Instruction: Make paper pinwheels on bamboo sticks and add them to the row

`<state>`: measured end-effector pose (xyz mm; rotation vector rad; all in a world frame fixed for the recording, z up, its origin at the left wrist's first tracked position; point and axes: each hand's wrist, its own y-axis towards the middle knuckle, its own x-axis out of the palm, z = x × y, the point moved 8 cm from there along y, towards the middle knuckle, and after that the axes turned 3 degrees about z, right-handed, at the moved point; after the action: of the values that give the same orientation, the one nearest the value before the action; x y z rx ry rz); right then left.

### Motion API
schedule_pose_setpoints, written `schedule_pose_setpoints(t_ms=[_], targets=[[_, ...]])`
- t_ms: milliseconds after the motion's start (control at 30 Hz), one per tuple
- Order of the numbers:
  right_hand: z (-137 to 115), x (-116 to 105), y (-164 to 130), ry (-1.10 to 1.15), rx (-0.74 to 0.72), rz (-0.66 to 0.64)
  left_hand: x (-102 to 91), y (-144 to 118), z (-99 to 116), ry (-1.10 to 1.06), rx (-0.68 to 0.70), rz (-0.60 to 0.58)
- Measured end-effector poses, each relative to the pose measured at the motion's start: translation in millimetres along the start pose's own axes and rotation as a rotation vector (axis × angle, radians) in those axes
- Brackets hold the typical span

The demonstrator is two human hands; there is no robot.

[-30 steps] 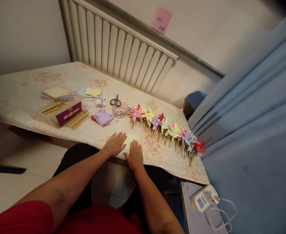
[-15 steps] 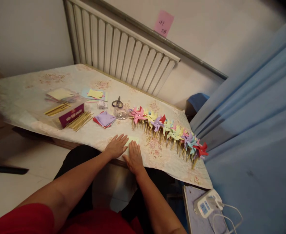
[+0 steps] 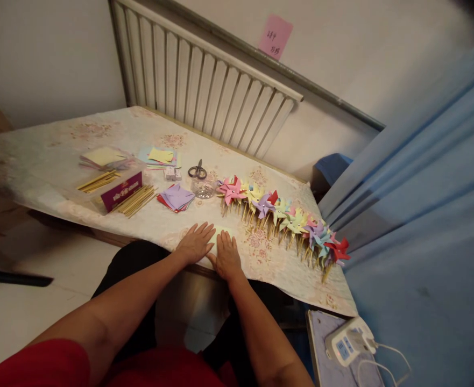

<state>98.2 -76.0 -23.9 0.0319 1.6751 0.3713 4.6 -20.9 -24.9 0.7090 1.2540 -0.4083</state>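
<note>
I see my left hand (image 3: pixel 194 244) and right hand (image 3: pixel 226 257) lying flat, fingers spread, side by side on a pale yellow paper square (image 3: pixel 219 233) at the near table (image 3: pixel 59 161) edge. Beside them, glossy paper pinwheels (image 3: pixel 281 212) on wooden sticks.

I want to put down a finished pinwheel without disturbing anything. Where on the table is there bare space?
The far left of the tablecloth, beyond the paper stacks, is bare, as is the strip along the radiator. A small patch lies between the right hand and the pinwheel row. The middle is crowded: sticks, scissors, purple squares.
</note>
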Motion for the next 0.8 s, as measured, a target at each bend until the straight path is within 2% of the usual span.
schedule_pose_setpoints(t_ms=[800], targets=[[1.2, 0.7, -1.5, -0.008, 0.021, 0.055, -2.5, -1.0, 0.0, -0.018, -0.005, 0.008]])
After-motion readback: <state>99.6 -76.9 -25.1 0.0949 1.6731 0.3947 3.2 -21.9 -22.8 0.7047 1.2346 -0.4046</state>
